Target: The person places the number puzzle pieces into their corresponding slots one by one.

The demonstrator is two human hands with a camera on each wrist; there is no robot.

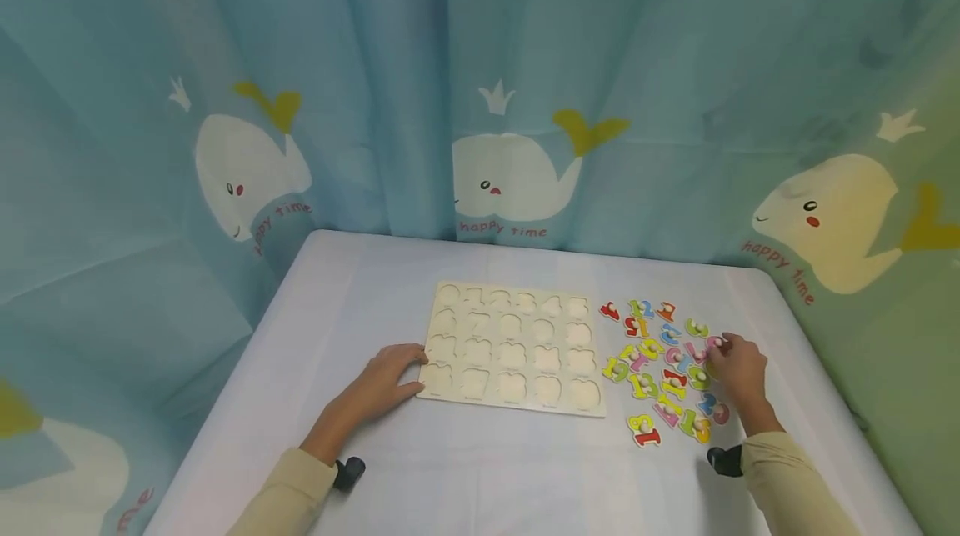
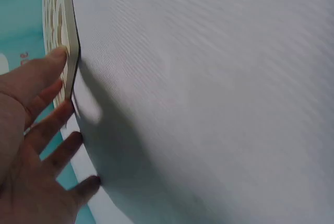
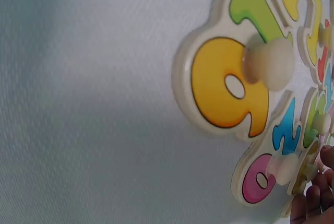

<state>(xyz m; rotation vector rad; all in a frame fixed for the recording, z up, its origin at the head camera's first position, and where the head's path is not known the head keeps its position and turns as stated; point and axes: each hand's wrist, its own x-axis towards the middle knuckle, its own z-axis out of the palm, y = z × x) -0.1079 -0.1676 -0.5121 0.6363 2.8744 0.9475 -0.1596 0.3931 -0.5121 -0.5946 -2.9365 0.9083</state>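
While a blue-green curtain (image 1: 390,102) printed with whales hangs behind, a white-covered table (image 1: 525,469) fills the foreground. On it lies a pale wooden board (image 1: 495,353) with rows of shaped recesses; right of the board spreads a loose cluster of colourful number pieces (image 1: 674,383). Of the hands, the left hand (image 1: 388,378) is spread, thumb and index fingertip touching the board's left edge; the right hand (image 1: 738,365) has its fingertips at a pink piece (image 1: 715,343) on the cluster's right side, though whether it pinches it I cannot tell. Pale knobs (image 3: 277,63) top the pieces.
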